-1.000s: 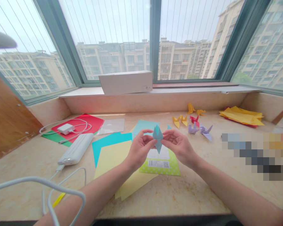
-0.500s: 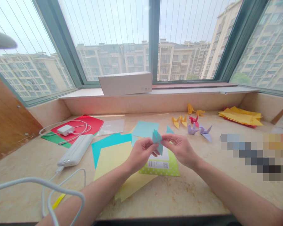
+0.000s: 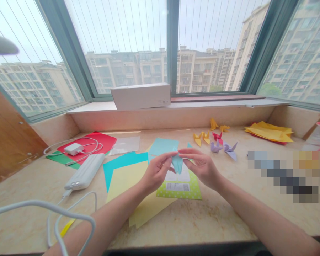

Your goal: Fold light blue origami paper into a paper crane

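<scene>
A small folded piece of light blue origami paper (image 3: pixel 177 165) is held up between my two hands, its narrow end pointing down. My left hand (image 3: pixel 159 170) pinches its left side and upper edge. From the other side, my right hand (image 3: pixel 198 164) grips the upper right edge with thumb and fingers. Below the hands lies a green polka-dot packet (image 3: pixel 162 192) with a white label. Flat light blue sheets (image 3: pixel 164 145) rest just behind the hands. Sheets of pale yellow paper (image 3: pixel 128 177) spread under and beside my left forearm, overlapping bright blue paper (image 3: pixel 109 165).
Several finished paper cranes, such as a purple one (image 3: pixel 230 150) and a red one (image 3: pixel 218 137), stand back right. Yellow sheets (image 3: pixel 269 131) lie beyond. A white power bank (image 3: pixel 85 171), cables and a charger (image 3: pixel 74 149) occupy the left. A white box (image 3: pixel 140 96) sits on the sill.
The folded light blue paper has been turned, so its pointed flaps no longer stick up and the narrow end hangs down. Both hands have shifted their fingers to its upper edge.
</scene>
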